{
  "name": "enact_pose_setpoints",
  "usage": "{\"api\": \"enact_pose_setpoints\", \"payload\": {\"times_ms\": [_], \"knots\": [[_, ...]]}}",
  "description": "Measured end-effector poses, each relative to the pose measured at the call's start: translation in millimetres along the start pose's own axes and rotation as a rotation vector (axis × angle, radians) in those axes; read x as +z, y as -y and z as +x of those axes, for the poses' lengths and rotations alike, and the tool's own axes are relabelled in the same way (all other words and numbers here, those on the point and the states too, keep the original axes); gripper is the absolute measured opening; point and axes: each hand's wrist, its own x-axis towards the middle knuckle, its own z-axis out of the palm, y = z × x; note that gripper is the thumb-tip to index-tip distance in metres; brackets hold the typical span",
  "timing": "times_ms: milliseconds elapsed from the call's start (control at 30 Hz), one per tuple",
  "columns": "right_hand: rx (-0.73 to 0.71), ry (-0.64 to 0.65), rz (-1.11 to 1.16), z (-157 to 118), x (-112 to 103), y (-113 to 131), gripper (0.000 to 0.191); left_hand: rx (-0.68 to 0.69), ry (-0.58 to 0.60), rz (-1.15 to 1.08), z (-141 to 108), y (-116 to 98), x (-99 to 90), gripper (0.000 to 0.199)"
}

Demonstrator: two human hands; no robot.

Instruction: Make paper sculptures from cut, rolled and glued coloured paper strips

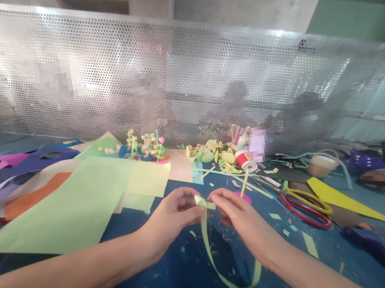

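A long pale green paper strip [209, 248] hangs in a loop between my hands and sweeps up behind my right wrist. My left hand [168, 218] pinches its small folded or rolled end [199, 201] between thumb and fingers. Close beside it, my right hand [234, 210] is closed with its fingertips at a short tab of the same strip. A thin yellow stick [244, 184] rises from behind my right hand; whether the hand holds it I cannot tell. Part of a magenta paper disc [244, 197] shows behind that hand.
Large light green paper sheets [73, 201] lie left. Small paper flower shapes [145, 144] stand at the back, before a perforated metal screen [101, 75]. Red and yellow-handled scissors [307, 208], a red-white spool [245, 160] and a dark blue tool [381, 250] lie right.
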Motion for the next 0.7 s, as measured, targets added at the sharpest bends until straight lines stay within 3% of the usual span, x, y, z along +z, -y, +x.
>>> {"api": "enact_pose_setpoints", "payload": {"times_ms": [100, 200, 467, 700], "knots": [[-0.206, 0.061, -0.082, 7, -14, -1, 0.007, -0.017, -0.007, -0.013, 2, -7, -2.4, 0.028], [-0.413, 0.139, -0.150, 10, -21, -3, 0.015, -0.061, 0.003, -0.047, 5, -12, -4.0, 0.028], [-0.603, 0.131, -0.332, 3, -18, 0, 0.006, -0.112, 0.076, 0.001, 7, -16, -9.4, 0.024], [-0.748, 0.092, -0.506, -3, -17, 5, 0.011, 0.016, 0.068, 0.386, 7, -17, -11.2, 0.012]]}}
